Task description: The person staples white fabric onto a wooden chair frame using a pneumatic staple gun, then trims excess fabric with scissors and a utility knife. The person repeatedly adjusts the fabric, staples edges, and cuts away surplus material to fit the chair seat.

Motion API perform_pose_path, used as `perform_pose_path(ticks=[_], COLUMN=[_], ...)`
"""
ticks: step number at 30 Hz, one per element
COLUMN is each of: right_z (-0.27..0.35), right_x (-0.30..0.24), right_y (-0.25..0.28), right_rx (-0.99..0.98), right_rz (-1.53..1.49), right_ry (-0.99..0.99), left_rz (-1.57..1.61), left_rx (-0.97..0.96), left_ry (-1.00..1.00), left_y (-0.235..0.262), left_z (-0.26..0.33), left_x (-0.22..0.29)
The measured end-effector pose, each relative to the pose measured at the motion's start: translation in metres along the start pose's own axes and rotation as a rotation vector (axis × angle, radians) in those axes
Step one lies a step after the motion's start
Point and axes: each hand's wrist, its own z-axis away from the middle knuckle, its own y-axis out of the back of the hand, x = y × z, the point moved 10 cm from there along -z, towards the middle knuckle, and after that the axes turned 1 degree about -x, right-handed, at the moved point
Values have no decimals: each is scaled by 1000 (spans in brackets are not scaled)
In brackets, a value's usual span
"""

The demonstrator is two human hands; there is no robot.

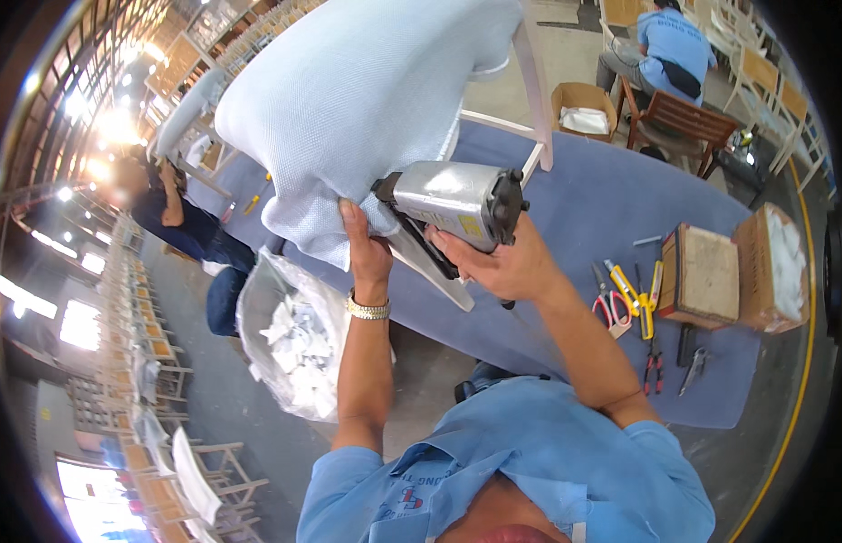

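Left grip (370, 257) pinches pale-blue woven fabric (367, 90) over the white wooden chair frame (537, 104) on the blue-covered worktop (602, 208), right grip (504, 270) clasps the silver-and-black staple gun (448, 199); draping looks done, loose edge apparently left to fasten.

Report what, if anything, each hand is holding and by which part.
The right hand holds a silver staple gun by its handle; the left hand grips the pale blue fabric at its near edge.

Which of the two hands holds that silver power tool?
The right hand: it grips the silver power tool. The left hand, with the gold-coloured band at its wrist, has its thumb against the pale blue fabric.
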Motion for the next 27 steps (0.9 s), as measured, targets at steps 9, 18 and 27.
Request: perform_pose_path(ticks=[9,18,27], right_z=[132,304,342], right_x=[102,248,272], right_y=[44,75,231], right_rx=[-177,-215,9], right_rz=[435,658,1417], right_ry=[-500,-756,-928], left_rz=[-778,-308,-191], left_rx=[149,96,250], left_ry=[-352,-52,28], left_y=[47,6,-2], left_z=[-7,-6,13], left_x=[15,6,10])
